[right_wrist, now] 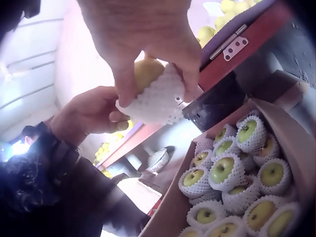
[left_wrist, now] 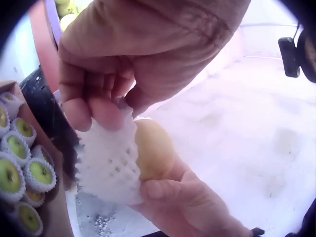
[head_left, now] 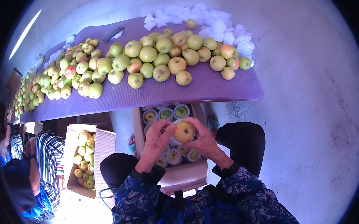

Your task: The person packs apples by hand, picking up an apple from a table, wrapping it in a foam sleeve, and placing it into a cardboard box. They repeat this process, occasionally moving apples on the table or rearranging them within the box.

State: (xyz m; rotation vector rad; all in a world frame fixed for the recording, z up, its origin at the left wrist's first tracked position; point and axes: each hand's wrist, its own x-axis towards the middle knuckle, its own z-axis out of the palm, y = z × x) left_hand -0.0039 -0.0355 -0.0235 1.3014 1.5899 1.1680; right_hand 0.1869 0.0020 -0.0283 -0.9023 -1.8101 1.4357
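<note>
Above an open carton, a yellowish apple (head_left: pixel 184 132) sits partly inside a white foam net sleeve (left_wrist: pixel 106 163). My right hand (head_left: pixel 206 142) grips the apple and the net, thumb and fingers on opposite sides. My left hand (head_left: pixel 157 139) pinches the net's edge between thumb and fingertips, seen closely in the left wrist view. Part of the apple shows bare beside the net. Below the hands, the carton (head_left: pixel 184 175) holds several apples in white foam nets, such as a green one (right_wrist: pixel 223 169).
A purple-covered table (head_left: pixel 224 88) in front bears many loose apples (head_left: pixel 148 54), with a pile of white foam nets (head_left: pixel 209 19) at its far edge. Left of my knee stands another carton (head_left: pixel 106 147) of bare apples. A person in striped clothing (head_left: pixel 49 150) sits beyond it.
</note>
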